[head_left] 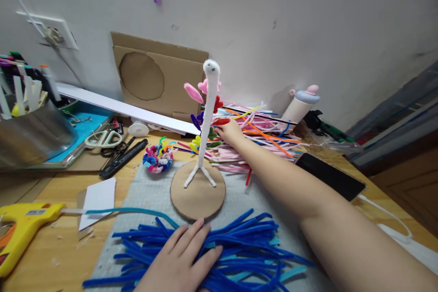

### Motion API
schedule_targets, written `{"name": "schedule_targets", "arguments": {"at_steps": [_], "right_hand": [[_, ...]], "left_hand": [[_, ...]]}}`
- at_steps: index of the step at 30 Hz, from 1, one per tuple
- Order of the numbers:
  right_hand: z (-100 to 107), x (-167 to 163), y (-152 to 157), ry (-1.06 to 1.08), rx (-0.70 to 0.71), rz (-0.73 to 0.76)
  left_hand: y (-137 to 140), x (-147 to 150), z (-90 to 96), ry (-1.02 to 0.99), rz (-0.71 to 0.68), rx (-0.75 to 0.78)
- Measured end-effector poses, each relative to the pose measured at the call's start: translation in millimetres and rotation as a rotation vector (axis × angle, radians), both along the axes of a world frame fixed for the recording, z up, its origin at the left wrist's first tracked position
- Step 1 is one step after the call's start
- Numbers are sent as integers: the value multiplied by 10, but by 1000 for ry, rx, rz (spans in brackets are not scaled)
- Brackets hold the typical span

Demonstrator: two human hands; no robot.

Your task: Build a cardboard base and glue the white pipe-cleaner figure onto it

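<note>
My left hand [186,258] lies flat, fingers stretched, on a spread of blue pipe cleaners [137,242] at the front. Beyond the stem, my right hand [231,132] has its fingers drawn together beside a red petal [221,121] and a green flower [212,134]; what they hold is hidden. A white fuzzy stem [209,109] with two splayed feet stands upright on a round cardboard base [185,196]. Pink, red, purple, yellow and green flower pieces show around the stem. A pile of mixed pipe cleaners [267,132] lies beyond my right forearm.
A yellow glue gun [27,223] lies at left, near white paper [101,196]. Scissors [104,139], a black cutter [125,157] and a metal container [37,137] are behind it. Cardboard [181,82] leans on the wall. A phone [330,175] with a cable lies right.
</note>
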State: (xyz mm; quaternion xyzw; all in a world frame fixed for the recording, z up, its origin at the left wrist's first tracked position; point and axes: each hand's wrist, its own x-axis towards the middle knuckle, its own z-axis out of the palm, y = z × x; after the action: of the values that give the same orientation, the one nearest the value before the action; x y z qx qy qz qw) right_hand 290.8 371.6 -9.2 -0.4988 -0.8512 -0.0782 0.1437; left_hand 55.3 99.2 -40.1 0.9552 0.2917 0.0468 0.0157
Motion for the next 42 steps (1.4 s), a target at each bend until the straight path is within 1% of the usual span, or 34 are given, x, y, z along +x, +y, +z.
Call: {"name": "schedule_targets", "arguments": {"at_steps": [3,9,14,20,25,31,34,37,42], "right_hand": [[3,29,-9,-6,-31,38],[-64,54,0,-53,-121,87],[-80,44,52,-82,-184,117],[-127,19,51,-113,-233,81],[-177,5,79,-144,-267,57],[-187,-11,148,-169,-328,29],[-186,-27,135,-129,-317,3],[-164,-14,114,-37,-285,-14],[-45,63,103,162,-190,-88]], "left_hand": [[7,0,-1,-3,-5,25],[2,6,6,7,-10,56],[3,16,-37,16,-25,78],[2,2,-83,-28,-17,99],[-3,14,-50,-12,-25,127],[1,2,-32,12,-28,149],[2,-12,-32,26,-46,167],[4,-4,-26,23,-39,170],[1,5,-28,25,-39,151]]}}
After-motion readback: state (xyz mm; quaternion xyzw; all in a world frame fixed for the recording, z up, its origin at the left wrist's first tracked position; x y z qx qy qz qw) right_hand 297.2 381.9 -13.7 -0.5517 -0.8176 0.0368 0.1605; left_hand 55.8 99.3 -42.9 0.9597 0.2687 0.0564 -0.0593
